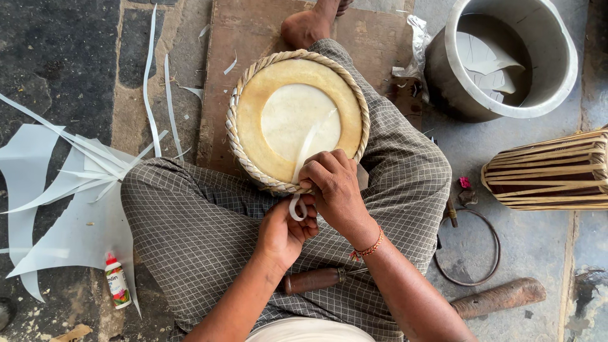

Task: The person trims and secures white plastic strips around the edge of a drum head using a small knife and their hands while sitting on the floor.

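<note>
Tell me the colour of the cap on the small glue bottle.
Red. The glue bottle lies on the ground at lower left in the head view, its cap pointing up.

I sit on a rough stone floor (544, 234), grey and patched dark at my left; a brown board (253, 38) lies flat on it under my foot; white sheet scraps (69, 234) and thin strips (152, 82) are spread at my left, a small glue bottle (117, 283) beside them; at my right stand a metal pot (506, 57) and a strapped drum (551, 171) on its side; nearer me lie a metal ring (468, 253) and a wooden stick (500, 296).
</note>
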